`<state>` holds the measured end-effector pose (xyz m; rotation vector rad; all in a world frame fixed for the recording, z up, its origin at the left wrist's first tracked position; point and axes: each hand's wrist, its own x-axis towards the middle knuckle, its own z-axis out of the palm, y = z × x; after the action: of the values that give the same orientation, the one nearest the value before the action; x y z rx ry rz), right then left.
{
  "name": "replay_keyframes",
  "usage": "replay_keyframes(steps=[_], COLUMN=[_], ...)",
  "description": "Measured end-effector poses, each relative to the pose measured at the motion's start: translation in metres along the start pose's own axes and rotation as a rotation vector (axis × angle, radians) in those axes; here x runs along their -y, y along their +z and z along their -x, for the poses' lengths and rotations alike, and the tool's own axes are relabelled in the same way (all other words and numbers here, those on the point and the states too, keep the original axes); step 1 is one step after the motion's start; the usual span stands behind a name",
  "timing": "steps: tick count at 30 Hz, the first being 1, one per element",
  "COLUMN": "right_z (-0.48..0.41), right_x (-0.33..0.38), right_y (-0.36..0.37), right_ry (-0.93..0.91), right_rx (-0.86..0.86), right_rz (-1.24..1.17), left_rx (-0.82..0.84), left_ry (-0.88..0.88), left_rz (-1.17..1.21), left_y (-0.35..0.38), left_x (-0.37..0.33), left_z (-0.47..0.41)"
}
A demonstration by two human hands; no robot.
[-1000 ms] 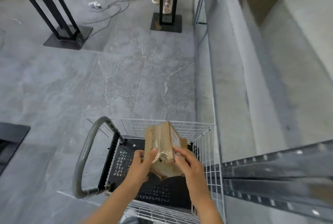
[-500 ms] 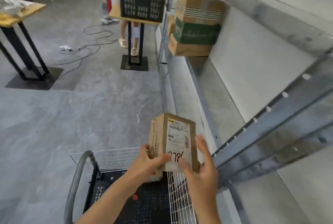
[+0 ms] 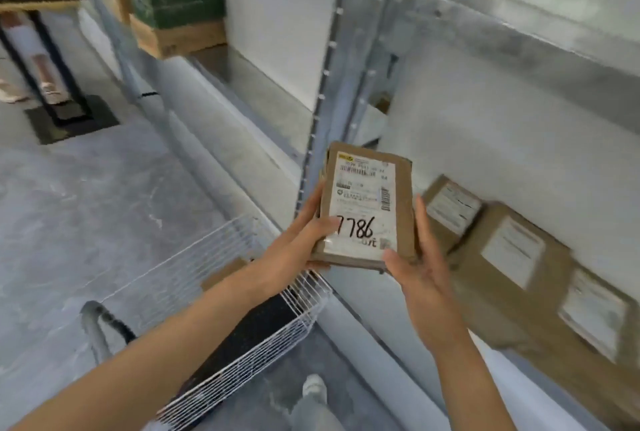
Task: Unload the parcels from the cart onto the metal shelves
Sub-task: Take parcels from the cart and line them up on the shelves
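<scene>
I hold a flat brown parcel (image 3: pixel 370 184) with a white label marked "7786" in front of the metal shelves (image 3: pixel 349 59). My left hand (image 3: pixel 299 243) grips its left edge, thumb on the label. My right hand (image 3: pixel 420 267) holds its right side, thumb at the lower corner. Below my arms stands the white wire cart (image 3: pixel 242 337) with a grey handle, and another brown parcel (image 3: pixel 221 273) lies in it. Several brown labelled parcels (image 3: pixel 509 257) sit on the shelf to the right of the one I hold.
Stacked cardboard boxes (image 3: pixel 173 4), one green, rest on a farther shelf at top left. A black stand (image 3: pixel 55 84) with a crate and a person's feet behind it occupy the grey floor at left. My own shoe (image 3: pixel 313 389) shows beside the cart.
I lifted the parcel out of the cart and carried it up and right toward the shelf. My view swung from the cart to the shelves, revealing parcels stored at the right.
</scene>
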<state>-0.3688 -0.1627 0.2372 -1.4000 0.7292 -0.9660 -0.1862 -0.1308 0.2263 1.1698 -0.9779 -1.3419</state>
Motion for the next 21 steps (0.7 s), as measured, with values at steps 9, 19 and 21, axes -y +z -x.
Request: replay_keyframes(steps=[9,19,21], right_z=[0.137,0.281,0.31], right_x=[0.052,0.098,0.106], right_y=[-0.069,-0.158,-0.179], right_ry=[-0.086,-0.16,-0.16], right_rx=[-0.53,-0.949,-1.0], right_rz=[0.073,0.169,0.162], left_rx=[0.369,0.796,0.833], left_ry=[0.194,0.203,0.186], left_rz=[-0.113,-0.131,-0.113], left_y=[0.135,0.314,0.354], left_x=[-0.019,-0.003,0.005], left_z=[0.012,0.049,0.06])
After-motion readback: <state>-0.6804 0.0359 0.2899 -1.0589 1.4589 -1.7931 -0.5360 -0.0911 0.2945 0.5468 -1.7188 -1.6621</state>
